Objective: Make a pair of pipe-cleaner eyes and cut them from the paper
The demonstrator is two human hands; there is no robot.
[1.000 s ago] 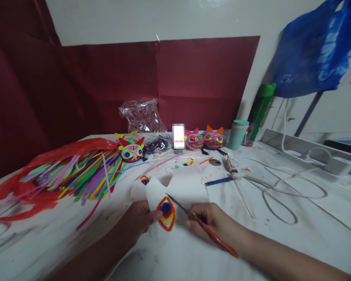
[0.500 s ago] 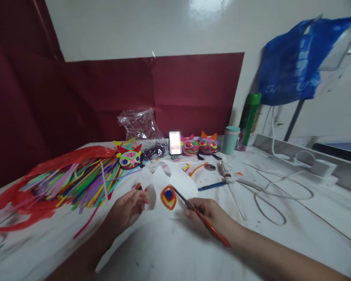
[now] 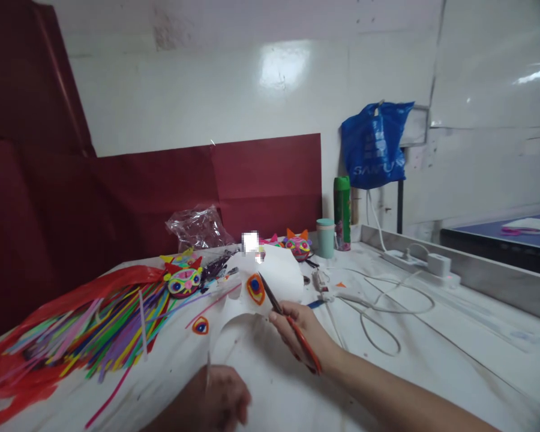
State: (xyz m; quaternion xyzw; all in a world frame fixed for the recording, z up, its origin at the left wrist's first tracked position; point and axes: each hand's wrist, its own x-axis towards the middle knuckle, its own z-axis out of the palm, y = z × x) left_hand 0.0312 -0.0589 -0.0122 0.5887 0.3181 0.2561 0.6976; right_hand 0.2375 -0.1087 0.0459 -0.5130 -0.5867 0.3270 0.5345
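My right hand (image 3: 306,333) grips scissors (image 3: 306,349) by their red-orange handles, dark blades pointing up and away. The blade tips lie beside an eye-shaped piece (image 3: 255,289) of orange, yellow and blue on a white paper sheet (image 3: 281,273). That sheet is raised and bent, with cut edges. At the bottom, my left hand (image 3: 225,393) is curled around the sheet's near left edge; its fingertips are partly hidden and slightly blurred. A second eye-shaped piece (image 3: 201,326), cut out, rests on the table left of the sheet.
Many coloured pipe cleaners (image 3: 117,324) spread from a red plastic bag (image 3: 94,285) at left. Decorated cat heads (image 3: 183,281) stand behind. At right are a white cable (image 3: 382,300), a power strip (image 3: 405,259), a teal cup (image 3: 325,240) and a green can (image 3: 342,213).
My left hand has moved down toward me, and the sheet is now raised and bent. The small eye piece shows on the table. The camera view has tilted up and turned right.
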